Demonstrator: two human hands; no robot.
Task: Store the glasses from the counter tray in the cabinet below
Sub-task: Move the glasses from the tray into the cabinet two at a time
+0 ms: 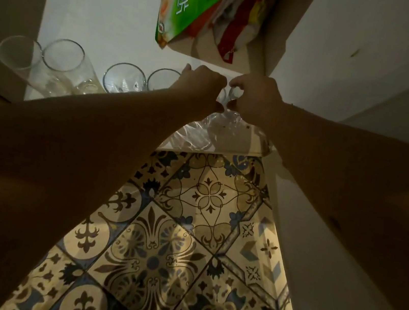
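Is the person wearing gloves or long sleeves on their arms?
No. Both arms are bare all the way along, with no sleeves in view, and the left hand and right hand have no gloves. No watch or ring can be made out, though there may be something thin at the right wrist; the light is too dim to tell.

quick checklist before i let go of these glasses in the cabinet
1. Left hand grips a glass: ok, fingers curled, glass mostly hidden.
2. Right hand grips a glass: ok.
3. Both glasses set down on the cabinet shelf: cannot tell, bases hidden.
4. Gap to the nearest stored glass: not ok, the left hand overlaps it.
5. Cardboard box behind stays apart from the hands: ok.
6. Plastic wrap at the shelf edge under the wrists: cannot tell.
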